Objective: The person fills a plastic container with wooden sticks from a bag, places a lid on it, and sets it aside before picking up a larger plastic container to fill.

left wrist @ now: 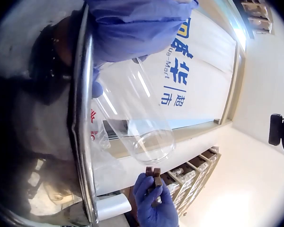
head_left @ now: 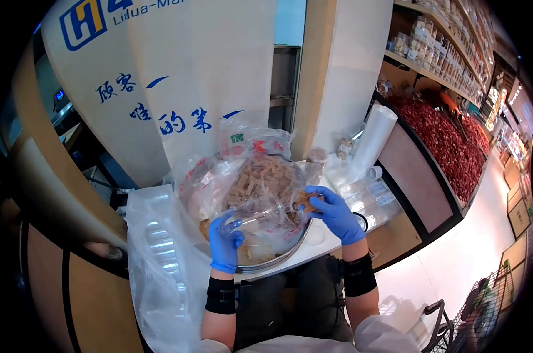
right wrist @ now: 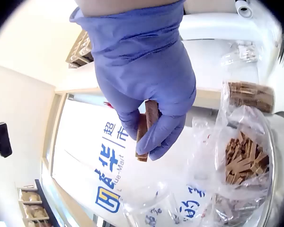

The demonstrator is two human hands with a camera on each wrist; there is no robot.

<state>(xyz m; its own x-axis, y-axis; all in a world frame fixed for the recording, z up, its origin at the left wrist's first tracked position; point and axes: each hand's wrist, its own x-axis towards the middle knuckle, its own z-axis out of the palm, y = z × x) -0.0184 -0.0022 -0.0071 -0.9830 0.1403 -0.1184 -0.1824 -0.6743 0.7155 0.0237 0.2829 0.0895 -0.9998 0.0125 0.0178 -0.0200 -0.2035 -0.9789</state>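
Observation:
My left hand (head_left: 225, 242), in a blue glove, grips a clear cylindrical jar (left wrist: 132, 109) whose open end faces my right hand. The jar shows nothing inside it. My gloved right hand (head_left: 335, 215) pinches a few brown sticks (right wrist: 148, 127) between thumb and fingers, just off the jar's mouth. Both hands are above a round metal basin (left wrist: 85, 137) lined with clear plastic, where a pile of similar brown sticks (head_left: 266, 179) lies in a bag.
A jar packed with brown sticks (right wrist: 251, 96) stands beyond the basin. Plastic wrap (head_left: 160, 253) hangs at the left. A white plastic roll (head_left: 377, 132) and clear packs (head_left: 377, 200) lie at the right, near a bin of red goods (head_left: 431, 141).

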